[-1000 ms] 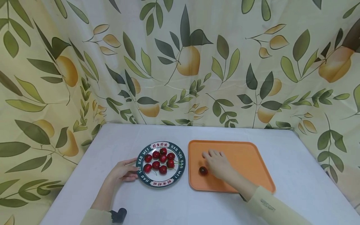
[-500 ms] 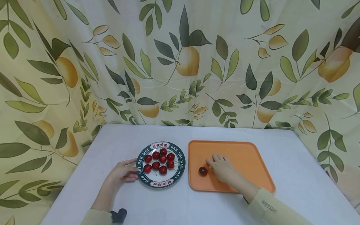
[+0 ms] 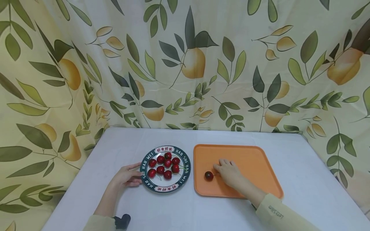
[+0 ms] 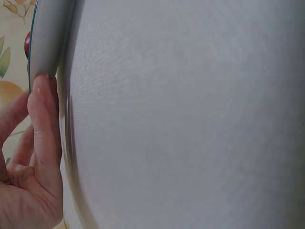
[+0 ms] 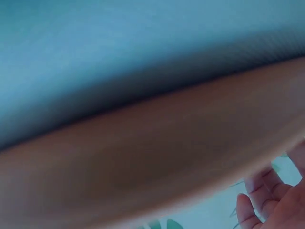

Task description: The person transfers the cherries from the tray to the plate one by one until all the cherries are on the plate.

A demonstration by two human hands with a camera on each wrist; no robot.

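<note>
A dark red cherry [image 3: 208, 175] lies on the orange tray [image 3: 248, 157], its thin stem running toward the right hand's fingertips. The right hand [image 3: 229, 173] is low over the tray, just right of this cherry. Its fingertips are at the stem; I cannot tell whether they pinch it. Left of the tray stands a round plate [image 3: 185, 179] with a dark green lettered rim and several red cherries [image 3: 160, 170]. The left hand [image 3: 128, 176] holds the plate's left edge. In the left wrist view, the fingers [image 4: 45, 124] reach the plate's side and rim.
A white cloth [image 3: 162, 211] covers the table under the plate and tray. Behind it hangs a curtain [image 3: 237, 19] printed with leaves and fruit. A narrow strip of tabletop separates the plate from the tray. The right forearm [image 3: 254, 191] crosses the tray's front edge.
The right hand has moved right and slightly down from above the cherry to its stem, then stayed almost still. The cherry, plate and left hand stay in place.
</note>
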